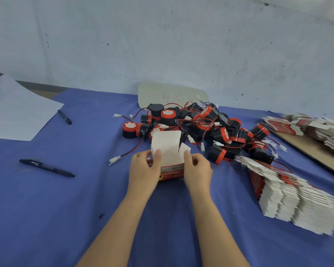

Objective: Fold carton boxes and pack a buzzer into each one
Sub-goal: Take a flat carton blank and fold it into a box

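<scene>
A small red and white carton box [171,151] stands on the blue cloth at the centre, its white top flaps raised and open. My left hand [144,170] grips its left side, thumb on the left flap. My right hand [198,170] holds its right side, thumb on the right flap. Just behind the box lies a heap of black and red buzzers [197,126] with red and black wires and white plugs. What is inside the box is hidden.
A fanned stack of flat cartons [297,201] lies at the right, more flat cartons [316,130] on a brown board behind. Two black pens [46,168] [65,116] and a white sheet [14,110] lie at the left. A pale card [168,95] leans on the wall.
</scene>
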A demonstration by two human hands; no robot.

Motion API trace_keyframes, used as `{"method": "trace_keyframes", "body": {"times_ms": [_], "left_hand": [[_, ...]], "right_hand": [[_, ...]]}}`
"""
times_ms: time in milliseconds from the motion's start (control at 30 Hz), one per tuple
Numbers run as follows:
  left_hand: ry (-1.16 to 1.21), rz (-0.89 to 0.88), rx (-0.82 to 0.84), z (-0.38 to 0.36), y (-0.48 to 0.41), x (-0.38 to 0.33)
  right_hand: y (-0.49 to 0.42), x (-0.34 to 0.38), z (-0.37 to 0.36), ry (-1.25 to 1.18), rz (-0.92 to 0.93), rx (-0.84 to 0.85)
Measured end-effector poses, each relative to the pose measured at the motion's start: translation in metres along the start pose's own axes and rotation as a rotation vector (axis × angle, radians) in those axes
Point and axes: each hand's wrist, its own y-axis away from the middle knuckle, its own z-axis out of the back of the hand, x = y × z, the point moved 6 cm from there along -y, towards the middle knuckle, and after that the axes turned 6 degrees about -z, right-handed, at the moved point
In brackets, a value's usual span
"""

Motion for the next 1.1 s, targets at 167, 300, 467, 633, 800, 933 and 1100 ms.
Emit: {"method": "trace_keyframes", "body": {"times_ms": [167,300,467,633,800,933,1100], "left_hand": [[0.102,0.102,-0.142,0.011,0.0,0.01],[-0.023,0.06,-0.078,0.01,-0.001,0.014],[-0.179,0.044,0.009,0.003,0.004,0.009],[0.378,0.005,-0.045,0.002,0.007,-0.014],[0.434,-0.212,0.067,-0.004,0.014,-0.037],[0.563,-0.188,0.09,-0.005,0.008,-0.032],[0.592,-0.102,0.021,-0.006,0.008,-0.028]], "right_hand": [[-0.001,-0.003,0.005,-0.079,-0.101,0.004],[0.003,0.004,-0.003,0.208,0.029,0.037],[0.007,0.002,-0.012,0.357,0.057,0.115],[0.002,0.0,-0.004,0.155,-0.006,0.09],[0.005,0.007,-0.001,-0.118,-0.031,0.129],[0.01,0.006,-0.012,-0.356,-0.181,0.29],[0.015,0.016,-0.018,-0.353,-0.056,0.331]]}}
